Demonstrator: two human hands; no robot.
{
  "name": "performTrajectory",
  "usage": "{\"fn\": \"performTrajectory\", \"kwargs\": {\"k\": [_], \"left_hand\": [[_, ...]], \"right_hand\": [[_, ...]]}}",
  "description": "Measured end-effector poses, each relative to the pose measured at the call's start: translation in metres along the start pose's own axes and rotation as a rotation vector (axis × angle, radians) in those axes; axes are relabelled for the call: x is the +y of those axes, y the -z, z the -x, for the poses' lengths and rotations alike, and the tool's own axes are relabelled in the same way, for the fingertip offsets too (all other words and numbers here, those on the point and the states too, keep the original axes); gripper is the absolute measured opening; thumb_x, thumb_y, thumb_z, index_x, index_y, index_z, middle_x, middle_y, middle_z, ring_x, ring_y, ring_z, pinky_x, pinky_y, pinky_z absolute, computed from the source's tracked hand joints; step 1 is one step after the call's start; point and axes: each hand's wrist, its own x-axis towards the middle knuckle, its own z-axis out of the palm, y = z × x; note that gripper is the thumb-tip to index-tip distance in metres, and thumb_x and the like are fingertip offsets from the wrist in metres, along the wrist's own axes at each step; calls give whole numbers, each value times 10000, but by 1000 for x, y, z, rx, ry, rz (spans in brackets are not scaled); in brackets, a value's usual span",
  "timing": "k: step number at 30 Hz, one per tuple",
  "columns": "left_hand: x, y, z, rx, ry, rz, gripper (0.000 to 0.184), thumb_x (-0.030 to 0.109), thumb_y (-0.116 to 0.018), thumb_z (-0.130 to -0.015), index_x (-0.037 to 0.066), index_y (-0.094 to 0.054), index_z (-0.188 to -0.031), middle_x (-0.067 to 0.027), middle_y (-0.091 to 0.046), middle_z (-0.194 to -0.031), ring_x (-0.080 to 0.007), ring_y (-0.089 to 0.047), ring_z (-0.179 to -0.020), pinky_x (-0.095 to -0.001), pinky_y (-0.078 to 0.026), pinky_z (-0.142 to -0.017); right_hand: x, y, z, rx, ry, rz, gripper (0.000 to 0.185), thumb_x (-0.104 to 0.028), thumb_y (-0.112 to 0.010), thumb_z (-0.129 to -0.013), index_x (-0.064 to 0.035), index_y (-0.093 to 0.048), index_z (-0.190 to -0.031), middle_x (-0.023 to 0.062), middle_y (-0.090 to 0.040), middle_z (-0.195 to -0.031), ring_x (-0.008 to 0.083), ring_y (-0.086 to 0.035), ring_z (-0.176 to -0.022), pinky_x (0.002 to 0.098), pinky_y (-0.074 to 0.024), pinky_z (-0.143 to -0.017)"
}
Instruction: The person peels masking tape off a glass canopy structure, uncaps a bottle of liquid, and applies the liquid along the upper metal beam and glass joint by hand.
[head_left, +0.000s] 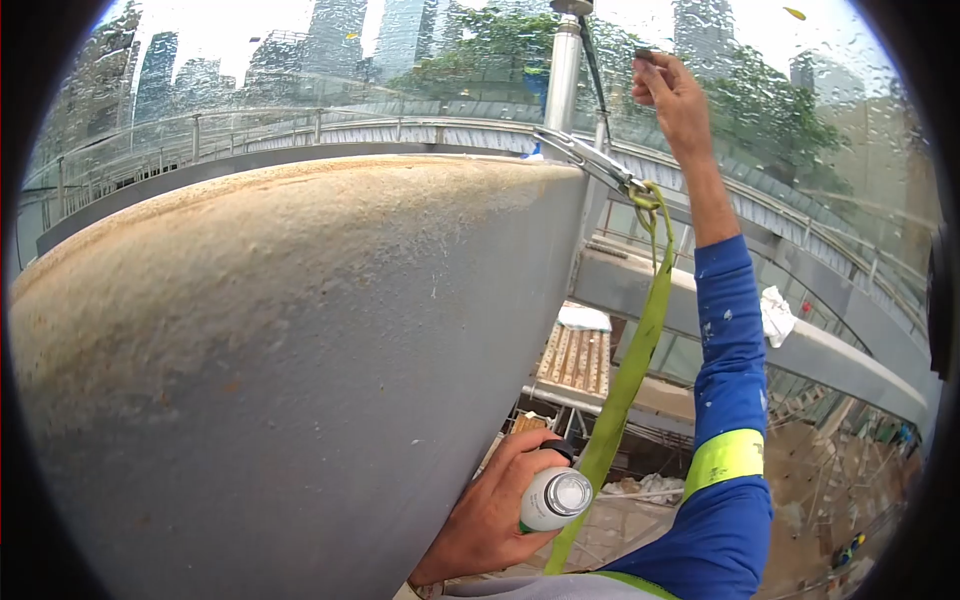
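Note:
My left hand [515, 495], low in the view, is closed round a white bottle [556, 499] with a shiny round end facing me. A black cap-like piece [558, 449] shows beside its fingers. My right hand [672, 95] is raised at the upper right in front of the wet glass. Its fingers are pinched; a small dark thing may be at the tips, too small to name. Between the hands, a yellow-green strap [628, 375] hangs from a metal hook [590, 158] at the post. The large grey curved panel [400, 330] fills the left, beside my left hand.
A metal post [565, 75] stands at the panel's far end. Below on the right lie a grey beam [850, 365] with a crumpled white cloth [776, 317], a slatted platform [575, 360] and a brown floor far down [800, 480]. Railings curve behind.

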Motion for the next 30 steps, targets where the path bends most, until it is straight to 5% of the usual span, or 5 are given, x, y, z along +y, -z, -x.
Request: {"fn": "performTrajectory", "kwargs": {"k": [5, 12, 13, 16, 30], "left_hand": [[-2, -2, 2, 0, -13, -8, 698, 31, -869, -738, 71, -490, -1322, -209, -461, -1412, -383, -530, -1291, -460, -449, -1067], [-3, -2, 4, -2, -2, -1, 722, 49, -883, -731, 68, -484, -1332, -220, -456, -1416, -385, -546, -1295, -466, -462, -1066], [-4, -2, 3, -3, 1, 0, 722, 49, -883, -731, 68, -484, -1332, -220, -456, -1416, -385, -546, -1295, -466, -462, -1066], [-5, -2, 4, -10, -7, 27, 730, 49, -886, -726, 71, -484, -1335, -221, -458, -1413, -382, -551, -1294, -466, -468, -1064], [-11, -13, 8, 89, -4, 166, 710, 121, -882, -753, 41, -509, -1352, -225, -470, -1416, -402, -573, -1276, -473, -479, -1067]], "right_hand": [[10, -5, -20, 73, 471, 464, 270, -311, -700, -990, -54, -760, -1049, 43, -678, -768, 180, -646, -683, 340, -512, -657], [-28, -20, -69, 21, 472, 401, 266, -205, -709, -979, -54, -646, -1190, 15, -731, -883, 88, -643, -734, 250, -523, -679], [-67, -28, -57, 75, 404, 436, 267, -182, -629, -970, -16, -660, -1176, 172, -754, -914, 305, -748, -803, 400, -581, -720], [-74, -36, -83, 38, 527, 491, 314, -172, -604, -979, -43, -605, -1265, 204, -748, -1001, 360, -744, -947, 416, -579, -796], [-46, -55, -143, -43, 871, 831, 258, -296, -721, -886, -69, -631, -967, 85, -709, -888, 304, -722, -789, 426, -575, -683]]}}
